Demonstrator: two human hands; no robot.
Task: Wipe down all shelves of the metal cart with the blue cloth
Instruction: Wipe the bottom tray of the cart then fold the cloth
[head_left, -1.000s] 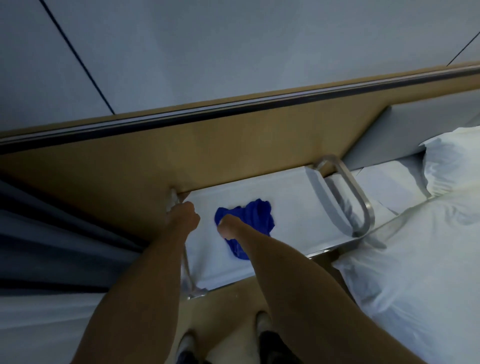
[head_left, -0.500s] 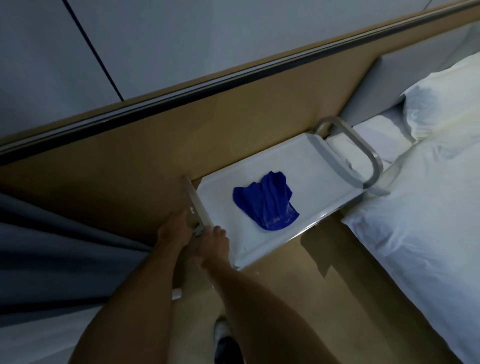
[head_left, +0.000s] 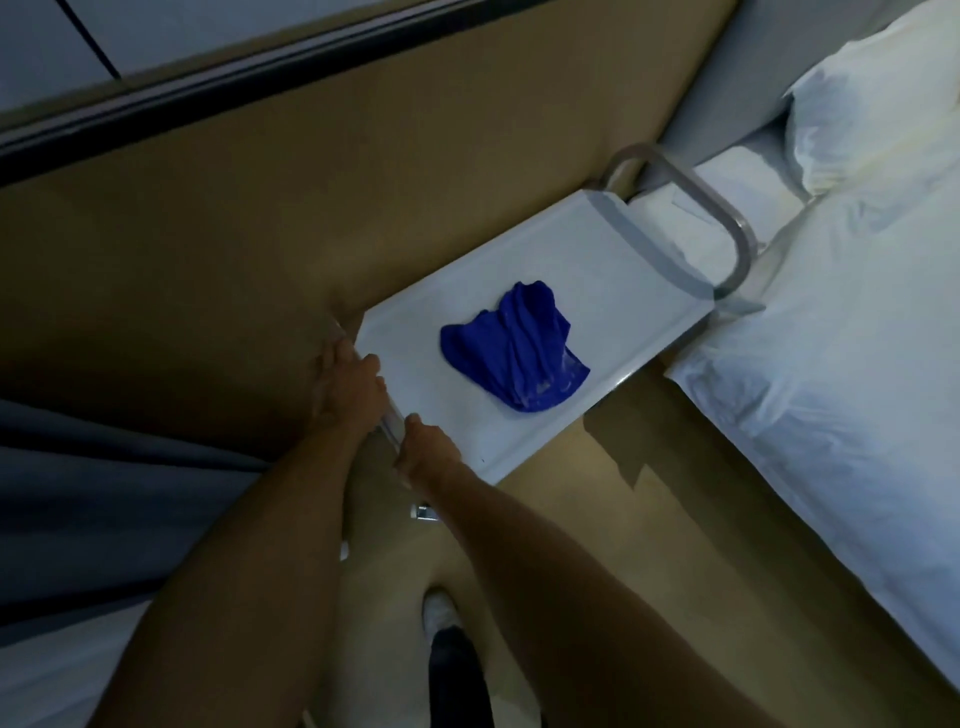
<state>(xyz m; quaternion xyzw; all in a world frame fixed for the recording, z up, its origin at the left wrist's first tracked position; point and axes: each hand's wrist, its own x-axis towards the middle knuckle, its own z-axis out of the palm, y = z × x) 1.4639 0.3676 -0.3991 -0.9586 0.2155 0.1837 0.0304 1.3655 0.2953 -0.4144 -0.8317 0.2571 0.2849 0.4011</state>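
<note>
While the head view looks steeply down in dim light, the metal cart (head_left: 613, 270) stands in the gap between a tan wall panel (head_left: 363, 171) and a bed (head_left: 831, 374) made up in white. Its top shelf (head_left: 415, 332) is a shallow white tray with a low raised lip, and the only thing lying in it is the blue cloth (head_left: 514, 345), bunched into loose folds a little toward the front edge and well apart from both hands. At the far end of the shelf a bent metal handle (head_left: 722, 218) rises beside the bed, where a white pillow (head_left: 872, 98) lies.

Both hands are at the near end of the cart. The left hand (head_left: 350, 387) has its fingers curled over the near handle rail (head_left: 389, 423), gripping it close to the wall side. The right hand (head_left: 428, 449) grips the same rail just beside the left, at the shelf's front corner, with the fingers wrapped down out of sight. Neither hand touches the cloth.

To the left hangs a dark grey curtain (head_left: 119, 493). Below the arms, on the tan floor (head_left: 597, 509), a white shoe (head_left: 439, 610) shows. The cart's lower shelves are hidden under the top one.
</note>
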